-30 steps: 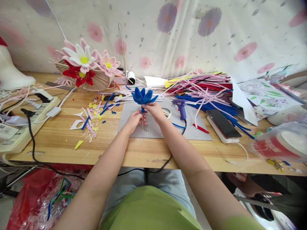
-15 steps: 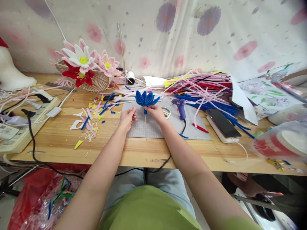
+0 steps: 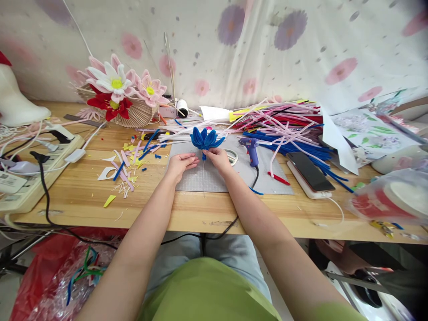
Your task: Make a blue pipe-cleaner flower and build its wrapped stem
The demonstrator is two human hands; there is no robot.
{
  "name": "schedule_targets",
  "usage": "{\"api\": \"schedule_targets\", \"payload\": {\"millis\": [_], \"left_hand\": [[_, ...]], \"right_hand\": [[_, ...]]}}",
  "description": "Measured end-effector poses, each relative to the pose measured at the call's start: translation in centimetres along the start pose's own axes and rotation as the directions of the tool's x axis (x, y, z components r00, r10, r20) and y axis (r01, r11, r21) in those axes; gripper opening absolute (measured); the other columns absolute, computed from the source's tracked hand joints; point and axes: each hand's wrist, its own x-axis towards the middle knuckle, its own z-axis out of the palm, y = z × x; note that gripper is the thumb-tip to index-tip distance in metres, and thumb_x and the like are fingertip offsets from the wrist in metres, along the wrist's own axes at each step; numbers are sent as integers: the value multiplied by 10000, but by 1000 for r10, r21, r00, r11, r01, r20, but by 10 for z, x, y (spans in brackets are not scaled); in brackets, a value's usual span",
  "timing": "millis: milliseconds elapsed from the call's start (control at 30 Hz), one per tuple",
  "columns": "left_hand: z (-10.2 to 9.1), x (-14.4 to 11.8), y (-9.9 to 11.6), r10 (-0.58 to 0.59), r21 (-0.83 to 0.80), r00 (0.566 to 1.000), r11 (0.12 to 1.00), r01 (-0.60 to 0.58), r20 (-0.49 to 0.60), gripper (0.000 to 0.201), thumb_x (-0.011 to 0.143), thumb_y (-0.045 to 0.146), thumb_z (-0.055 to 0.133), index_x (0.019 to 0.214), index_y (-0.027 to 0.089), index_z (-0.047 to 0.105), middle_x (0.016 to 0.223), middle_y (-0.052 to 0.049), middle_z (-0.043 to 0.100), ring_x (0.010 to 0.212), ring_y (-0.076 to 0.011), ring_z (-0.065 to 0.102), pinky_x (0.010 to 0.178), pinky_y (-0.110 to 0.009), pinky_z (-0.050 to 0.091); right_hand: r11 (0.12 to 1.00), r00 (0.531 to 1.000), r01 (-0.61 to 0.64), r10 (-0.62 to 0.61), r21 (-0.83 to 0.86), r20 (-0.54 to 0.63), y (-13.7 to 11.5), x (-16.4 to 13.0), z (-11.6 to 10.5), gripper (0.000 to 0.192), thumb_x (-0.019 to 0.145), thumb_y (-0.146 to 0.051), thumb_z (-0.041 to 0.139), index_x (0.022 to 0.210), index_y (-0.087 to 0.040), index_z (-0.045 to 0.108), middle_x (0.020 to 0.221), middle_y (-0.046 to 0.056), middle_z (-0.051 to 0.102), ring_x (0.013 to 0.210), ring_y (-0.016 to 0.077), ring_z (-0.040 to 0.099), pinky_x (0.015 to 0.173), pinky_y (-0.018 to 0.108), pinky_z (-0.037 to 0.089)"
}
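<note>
- Head view: right hand (image 3: 217, 160) pinched the blue chenille flower (image 3: 207, 140) beneath its petals, grip narrow, above the cutting mat (image 3: 274, 182).
- Left hand (image 3: 180, 166), grip loose, was just beside it.
- Translucent bag (image 3: 354, 204) enclosed a red-and-white cup (image 3: 377, 203).
- Red bag (image 3: 43, 263) held green and blue pipe cleaners (image 3: 86, 269).

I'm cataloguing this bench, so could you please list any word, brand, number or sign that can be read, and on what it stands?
No text can be read.
Label on the power strip: print too small and blurred to read.
Grey mat: fine grid lines; any numbers are too small.
Red-and-white container: any markings too blurred.
Blue flower: no lettering shows.
</note>
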Motion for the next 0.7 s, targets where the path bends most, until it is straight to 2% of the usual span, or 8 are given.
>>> {"api": "schedule_targets", "payload": {"millis": [133, 233, 367, 433, 700], "left_hand": [[-1, 2, 0, 70, 46, 990, 997, -65, -126, 131, 594, 87, 715, 664, 82, 604, 589, -25, 623, 528, -104, 612, 554, -224, 512], [-1, 4, 0, 122, 57, 974, 992, -114, -190, 144, 597, 133, 721, 655, 95, 595, 551, 0, 591, 452, -75, 551, 523, -236, 505], [0, 5, 0, 138, 88, 979, 988, -126, -148, 28, 703, 102, 614, 730, 95, 611, 607, -25, 620, 541, -89, 603, 616, -255, 522], [0, 5, -1, 136, 87, 982, 988, -125, -133, 66, 715, 58, 571, 756, 95, 609, 634, -32, 631, 578, -93, 621, 663, -267, 522], [-3, 9, -4, 201, 72, 975, 978, -194, -98, 227, 615, -51, 502, 750, 100, 604, 638, -7, 625, 618, -87, 621, 712, -267, 508]], "right_hand": [[1000, 1000, -9, 9, -11, -13, 3, 1, -1, 384, 592, -540, 577, 558, -163, 510, 491, -51, 360, 506, 73, 286, 510, 234, 230], [1000, 1000, -14, 13, -17, -23, 4, 2, 0, 392, 586, -548, 580, 544, -167, 497, 484, -54, 358, 504, 74, 290, 512, 234, 236], [1000, 1000, -11, 11, -21, -4, 3, 1, 0, 396, 588, -551, 575, 547, -166, 494, 489, -51, 374, 505, 73, 292, 510, 233, 233], [1000, 1000, -8, 8, -14, 5, 3, 1, 0, 395, 592, -551, 574, 556, -164, 498, 501, -48, 386, 506, 72, 293, 509, 233, 229], [1000, 1000, -10, 10, 8, 11, 1, -1, -1, 389, 595, -536, 589, 543, -164, 487, 492, -56, 370, 490, 64, 274, 503, 237, 217]]}}
